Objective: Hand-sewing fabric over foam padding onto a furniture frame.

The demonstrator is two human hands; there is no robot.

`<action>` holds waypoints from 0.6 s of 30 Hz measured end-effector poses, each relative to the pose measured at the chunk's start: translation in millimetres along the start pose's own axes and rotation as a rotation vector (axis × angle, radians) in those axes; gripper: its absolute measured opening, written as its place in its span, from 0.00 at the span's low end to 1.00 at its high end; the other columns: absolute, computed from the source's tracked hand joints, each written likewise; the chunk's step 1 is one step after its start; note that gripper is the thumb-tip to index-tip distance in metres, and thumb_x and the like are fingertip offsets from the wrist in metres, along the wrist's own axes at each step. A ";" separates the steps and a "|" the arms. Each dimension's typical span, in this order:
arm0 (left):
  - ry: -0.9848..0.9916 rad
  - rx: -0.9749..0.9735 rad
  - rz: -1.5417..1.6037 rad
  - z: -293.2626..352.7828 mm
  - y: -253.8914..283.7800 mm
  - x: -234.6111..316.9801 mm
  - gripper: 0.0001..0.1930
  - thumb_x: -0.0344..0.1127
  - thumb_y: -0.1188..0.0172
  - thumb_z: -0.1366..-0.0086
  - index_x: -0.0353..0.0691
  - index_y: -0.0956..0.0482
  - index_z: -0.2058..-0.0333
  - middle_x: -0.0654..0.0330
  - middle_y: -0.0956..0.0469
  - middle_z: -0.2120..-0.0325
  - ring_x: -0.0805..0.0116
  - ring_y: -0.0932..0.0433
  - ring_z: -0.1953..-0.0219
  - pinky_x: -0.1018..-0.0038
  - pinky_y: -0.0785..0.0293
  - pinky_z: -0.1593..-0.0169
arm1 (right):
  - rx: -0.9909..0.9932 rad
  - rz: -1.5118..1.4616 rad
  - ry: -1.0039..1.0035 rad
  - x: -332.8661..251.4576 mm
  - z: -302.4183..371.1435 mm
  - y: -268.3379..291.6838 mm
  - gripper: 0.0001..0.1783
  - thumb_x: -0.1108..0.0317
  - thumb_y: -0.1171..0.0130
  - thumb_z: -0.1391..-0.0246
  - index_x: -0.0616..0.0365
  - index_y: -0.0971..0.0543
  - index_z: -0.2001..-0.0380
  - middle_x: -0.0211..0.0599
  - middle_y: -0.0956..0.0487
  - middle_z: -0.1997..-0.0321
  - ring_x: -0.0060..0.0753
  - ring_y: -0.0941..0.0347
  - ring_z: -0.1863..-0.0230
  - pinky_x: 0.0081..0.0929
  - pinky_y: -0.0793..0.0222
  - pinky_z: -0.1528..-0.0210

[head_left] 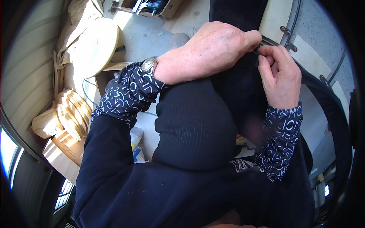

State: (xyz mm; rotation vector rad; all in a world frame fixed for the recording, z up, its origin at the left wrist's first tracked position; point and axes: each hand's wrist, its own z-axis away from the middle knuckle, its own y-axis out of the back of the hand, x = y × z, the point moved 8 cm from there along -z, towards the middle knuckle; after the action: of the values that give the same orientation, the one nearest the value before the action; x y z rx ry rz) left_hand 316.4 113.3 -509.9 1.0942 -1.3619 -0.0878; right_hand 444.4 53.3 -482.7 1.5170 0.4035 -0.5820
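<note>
My left hand (215, 47) reaches across from the left, its back toward me, with a watch (148, 64) at the wrist. Its thumb and fingers are pinched together at the edge of a black cloth-like panel (237, 17). Facing it, my right hand (283, 78) is curled, thumb and forefinger closed at the same spot. Something small and dark shows between the two sets of fingertips; its kind cannot be made out. Below the hands is my bent knee in black ribbed cloth (195, 125).
A pale round disc (95, 47) stands at the left, above ribbed light wooden pieces (72, 114) and a cardboard box (68, 146). Metal brackets (288, 33) and a black cable (298, 13) run along the right. A dark curved band (332, 114) bends down the right side. An open box (167, 9) lies far ahead.
</note>
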 end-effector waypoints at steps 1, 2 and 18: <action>-0.007 -0.007 -0.010 -2.6 -2.3 4.6 0.05 0.36 0.40 0.27 0.42 0.25 0.59 0.51 0.18 0.74 0.47 0.17 0.69 0.56 0.25 0.69 | 0.012 -0.002 0.006 2.3 1.5 1.1 0.05 0.79 0.36 0.41 0.64 0.18 0.61 0.29 0.25 0.69 0.18 0.35 0.76 0.20 0.37 0.72; -0.009 -0.005 -0.013 -1.9 -1.7 5.6 0.05 0.36 0.40 0.27 0.43 0.25 0.59 0.52 0.18 0.74 0.47 0.17 0.70 0.56 0.25 0.70 | 0.015 0.002 0.015 0.4 1.0 0.4 0.04 0.79 0.36 0.41 0.65 0.18 0.62 0.29 0.25 0.69 0.18 0.35 0.76 0.20 0.37 0.72; -0.196 0.291 0.355 13.0 30.0 9.9 0.08 0.28 0.32 0.39 0.38 0.16 0.60 0.51 0.17 0.70 0.49 0.16 0.65 0.62 0.20 0.62 | -0.031 0.027 -0.077 -20.2 2.2 18.6 0.04 0.79 0.36 0.45 0.63 0.23 0.70 0.25 0.30 0.75 0.15 0.40 0.76 0.18 0.44 0.74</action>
State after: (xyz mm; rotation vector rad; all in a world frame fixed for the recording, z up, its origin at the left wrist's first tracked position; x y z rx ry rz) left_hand 293.0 115.7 -485.1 1.0845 -1.7673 0.2769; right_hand 438.9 52.4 -455.8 1.4634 0.3307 -0.6083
